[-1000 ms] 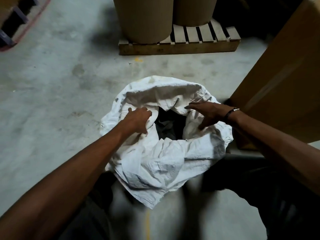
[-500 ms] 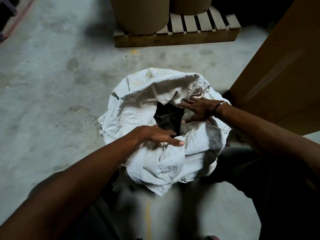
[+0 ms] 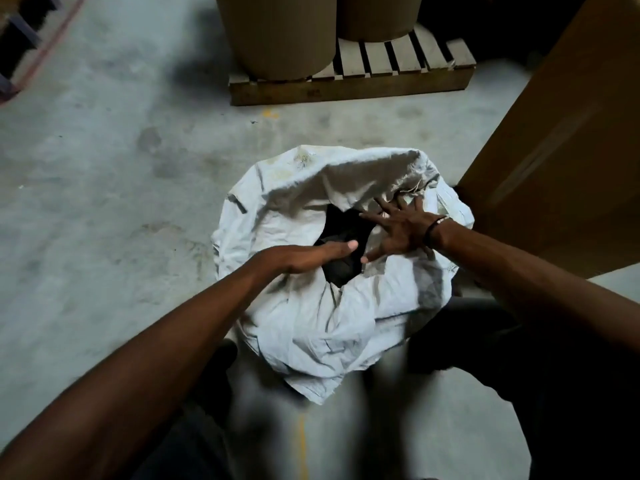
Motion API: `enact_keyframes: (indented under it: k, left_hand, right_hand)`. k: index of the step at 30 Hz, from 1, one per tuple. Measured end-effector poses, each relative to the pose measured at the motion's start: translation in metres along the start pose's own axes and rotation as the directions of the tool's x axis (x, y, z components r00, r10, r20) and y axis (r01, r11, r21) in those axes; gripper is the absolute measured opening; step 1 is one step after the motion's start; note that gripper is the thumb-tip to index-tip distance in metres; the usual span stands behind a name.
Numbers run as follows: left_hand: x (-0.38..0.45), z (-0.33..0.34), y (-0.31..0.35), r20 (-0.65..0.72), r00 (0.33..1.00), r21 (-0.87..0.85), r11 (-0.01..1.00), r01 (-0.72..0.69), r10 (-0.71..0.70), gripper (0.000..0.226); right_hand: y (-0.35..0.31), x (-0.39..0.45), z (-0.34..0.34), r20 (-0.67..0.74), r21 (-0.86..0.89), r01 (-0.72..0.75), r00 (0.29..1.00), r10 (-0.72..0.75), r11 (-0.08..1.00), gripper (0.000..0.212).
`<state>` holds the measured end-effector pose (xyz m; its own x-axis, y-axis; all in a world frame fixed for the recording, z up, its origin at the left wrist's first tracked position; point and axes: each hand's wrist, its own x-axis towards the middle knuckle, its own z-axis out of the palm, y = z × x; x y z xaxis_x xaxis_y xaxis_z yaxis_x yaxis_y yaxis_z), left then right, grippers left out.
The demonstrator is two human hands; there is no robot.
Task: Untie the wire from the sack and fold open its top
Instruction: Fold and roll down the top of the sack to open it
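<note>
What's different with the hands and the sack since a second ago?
The left hand let go of the bunched cloth at the sack's left rim and moved in over the dark opening, fingers now straight. The right hand went from resting with fingers together on the right rim to splayed flat there. The sack stays open on the floor; pallet and cardboard box unchanged.

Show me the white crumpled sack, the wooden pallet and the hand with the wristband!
white crumpled woven sack (image 3: 311,317), head view, on its near folded-down cloth.
slatted wooden pallet (image 3: 353,87), head view, on its front board.
right hand (image 3: 403,230), head view, on the back of the hand, fingers spread.
</note>
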<state>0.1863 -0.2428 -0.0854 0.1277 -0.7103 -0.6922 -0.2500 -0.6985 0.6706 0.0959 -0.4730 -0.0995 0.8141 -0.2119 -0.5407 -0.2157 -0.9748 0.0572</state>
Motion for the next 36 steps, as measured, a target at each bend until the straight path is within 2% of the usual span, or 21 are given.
enact_keyframes:
  k: [2,4,6,8,10,14,18,21,23,25,27,29,31,34,36]
  left_hand:
    - [0.01,-0.01,-0.005,-0.052,0.995,0.187,0.978,0.091,-0.083,0.11]
    - [0.02,-0.013,-0.012,-0.204,0.96,0.443,0.856,0.266,-0.193,0.105]
    - [0.027,-0.017,-0.017,-0.342,0.921,0.566,0.741,0.361,-0.187,0.102]
    - [0.028,-0.027,-0.026,-0.416,0.897,0.626,0.667,0.404,-0.152,0.106]
    - [0.019,-0.045,-0.043,-0.477,0.869,0.622,0.647,0.44,-0.132,0.109]
    - [-0.008,-0.078,-0.066,-0.566,0.822,0.615,0.632,0.471,-0.061,0.109]
    - [-0.002,-0.066,-0.046,-0.497,0.853,0.609,0.637,0.472,-0.157,0.109]
    - [0.008,-0.042,-0.028,-0.302,0.944,0.647,0.698,0.307,-0.135,0.09]
    - [0.007,-0.029,-0.027,-0.19,0.965,0.693,0.671,0.264,-0.183,0.085]
    - [0.0,-0.027,-0.03,-0.168,0.931,0.688,0.637,0.347,-0.325,0.095]
    - [-0.009,-0.033,-0.027,-0.153,0.876,0.618,0.647,0.447,-0.458,0.093]
    - [-0.012,-0.039,-0.019,0.011,0.851,0.533,0.723,0.44,-0.526,0.076]
    - [-0.008,-0.044,-0.011,0.102,0.888,0.485,0.802,0.349,-0.449,0.058]
    - [0.002,-0.056,-0.004,0.002,0.992,0.317,0.941,0.118,-0.125,0.067]
    - [0.013,-0.065,-0.001,-0.082,0.994,0.155,0.986,-0.061,0.075,0.066]
  right_hand:
    - [-0.003,0.0,0.002,0.015,-0.044,-0.001,1.0,0.001,0.999,0.119]
    - [-0.001,0.001,0.001,0.049,-0.094,0.017,0.999,-0.012,0.995,0.11]
    - [0.005,0.003,-0.001,0.087,-0.112,0.031,0.996,-0.022,0.993,0.097]
    - [0.011,0.004,-0.001,0.13,-0.092,0.019,0.992,-0.007,0.996,0.09]
    - [0.019,0.002,-0.001,0.147,-0.102,0.009,0.989,0.006,0.995,0.085]
    - [0.027,0.0,-0.001,0.062,-0.149,0.051,0.997,-0.042,0.988,0.084]
    - [0.02,-0.001,-0.008,0.089,-0.038,0.029,0.996,-0.026,0.999,0.097]
    - [0.016,-0.005,-0.015,0.115,-0.037,0.009,0.993,-0.005,0.999,0.096]
    - [0.015,-0.008,-0.019,0.089,-0.045,0.026,0.996,-0.022,0.999,0.095]
    - [0.017,-0.007,-0.026,0.047,-0.022,0.023,0.999,-0.022,0.999,0.106]
    - [0.022,-0.004,-0.035,-0.006,0.018,0.006,1.0,-0.006,1.0,0.113]
    - [0.027,0.002,-0.041,-0.009,0.054,-0.008,1.0,0.008,0.999,0.115]
    - [0.026,0.009,-0.042,0.015,0.054,0.006,1.0,-0.007,0.999,0.115]
    - [0.023,0.017,-0.036,0.011,0.013,0.087,0.996,-0.088,0.996,0.115]
    - [0.026,0.018,-0.033,-0.016,0.025,0.089,0.996,-0.088,0.996,0.115]
